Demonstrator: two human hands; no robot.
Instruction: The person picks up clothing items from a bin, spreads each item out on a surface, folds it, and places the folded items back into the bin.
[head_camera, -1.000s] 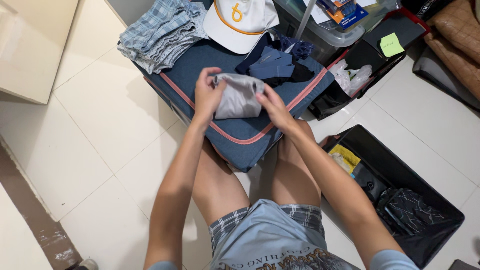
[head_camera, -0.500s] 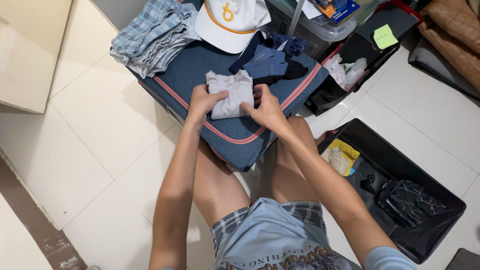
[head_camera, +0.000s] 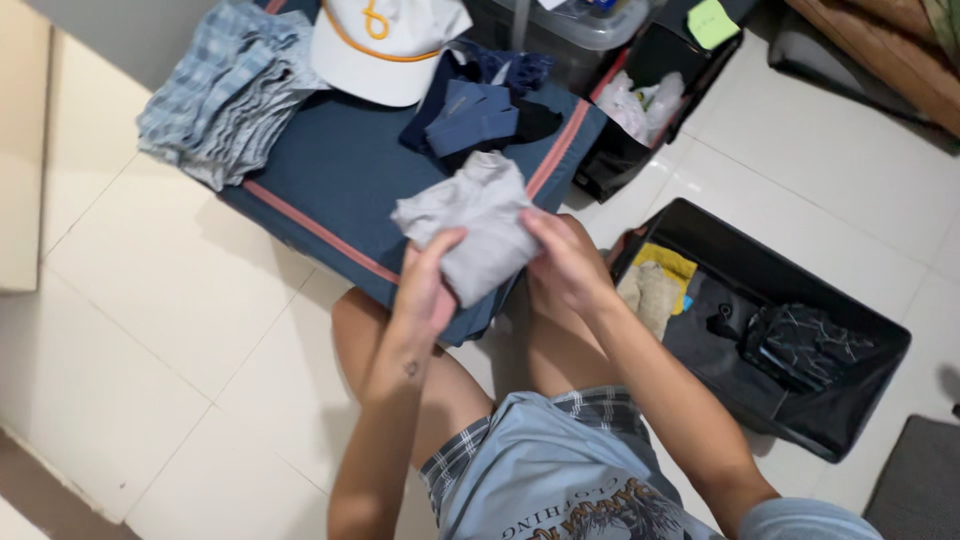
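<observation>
Both hands, L (head_camera: 428, 285) & R (head_camera: 568, 262), closed round the folded grey soft-cotton garment (head_camera: 478, 232), lifted between them above the blue fabric suitcase (head_camera: 330, 170); looks light, floppy, so best gripped at both folded edges.

Blue suitcase (head_camera: 340, 180) w/ pink trim lies flat on white tile floor (head_camera: 150, 330). On its top, far left: stack of folded plaid clothes (head_camera: 222, 90). Next to that, white cap (head_camera: 385, 45) w/ orange piping. Right of cap, pile of navy and black clothes (head_camera: 480, 110). Behind, clear plastic bin (head_camera: 570, 30). Black box (head_camera: 650, 90) w/ white plastic bags (head_camera: 640, 100) inside, green sticky note (head_camera: 712, 20) on its lid. Near right: open black crate (head_camera: 800, 400) holding yellow cloth (head_camera: 668, 268), beige rag (head_camera: 650, 295), dark patterned garment (head_camera: 805, 345). Grey mat (head_camera: 920, 480) at bottom-right corner.
</observation>
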